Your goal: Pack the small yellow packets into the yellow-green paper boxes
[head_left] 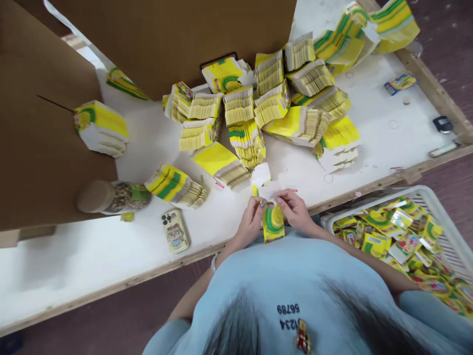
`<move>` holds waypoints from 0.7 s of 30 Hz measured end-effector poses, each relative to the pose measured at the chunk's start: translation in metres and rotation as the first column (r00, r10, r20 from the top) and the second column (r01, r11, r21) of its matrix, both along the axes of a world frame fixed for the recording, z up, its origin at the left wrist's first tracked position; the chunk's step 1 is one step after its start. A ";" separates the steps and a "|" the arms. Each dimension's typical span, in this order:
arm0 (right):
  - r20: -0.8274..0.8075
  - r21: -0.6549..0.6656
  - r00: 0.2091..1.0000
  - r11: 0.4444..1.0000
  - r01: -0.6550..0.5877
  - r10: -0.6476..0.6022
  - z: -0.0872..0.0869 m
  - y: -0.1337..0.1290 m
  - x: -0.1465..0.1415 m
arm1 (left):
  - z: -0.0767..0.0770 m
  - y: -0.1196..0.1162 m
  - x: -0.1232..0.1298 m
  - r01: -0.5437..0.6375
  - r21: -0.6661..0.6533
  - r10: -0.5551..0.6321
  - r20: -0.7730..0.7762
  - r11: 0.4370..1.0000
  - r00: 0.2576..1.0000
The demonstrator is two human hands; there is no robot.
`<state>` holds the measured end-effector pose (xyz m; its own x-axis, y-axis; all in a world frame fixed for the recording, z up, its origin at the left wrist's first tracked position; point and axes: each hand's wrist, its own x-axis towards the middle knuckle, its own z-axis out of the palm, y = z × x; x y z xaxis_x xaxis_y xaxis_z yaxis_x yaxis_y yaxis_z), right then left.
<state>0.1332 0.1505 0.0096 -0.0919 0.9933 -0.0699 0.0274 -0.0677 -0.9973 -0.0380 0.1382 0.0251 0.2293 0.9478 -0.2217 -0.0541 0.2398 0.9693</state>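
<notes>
Near the table's front edge, my left hand (252,217) and my right hand (294,209) pinch the white top end of a small yellow and green box (274,223), one on each side. The box hangs upright just in front of the light blue shirt. Right behind the fingers lies another piece with a white flap (261,173). Stacks of flat yellow cartons (221,165) spread over the white table beyond my hands.
A phone (175,230) and a lidded jar (114,197) lie to the left. Large brown cardboard (177,39) stands behind. At the right, a white basket (439,202) holds many yellow packets, and a blue box (401,84) lies farther back.
</notes>
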 end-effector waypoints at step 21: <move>-0.389 -0.314 0.877 0.855 -0.413 0.281 0.027 0.012 0.024 | 0.004 0.003 -0.002 0.070 0.050 -0.056 -0.249 0.996 0.967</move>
<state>0.1575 0.1626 0.0362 -0.5082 0.7926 -0.3370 -0.1913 -0.4854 -0.8531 -0.0398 0.1413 0.0295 0.2339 0.9461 -0.2241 0.2024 0.1781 0.9630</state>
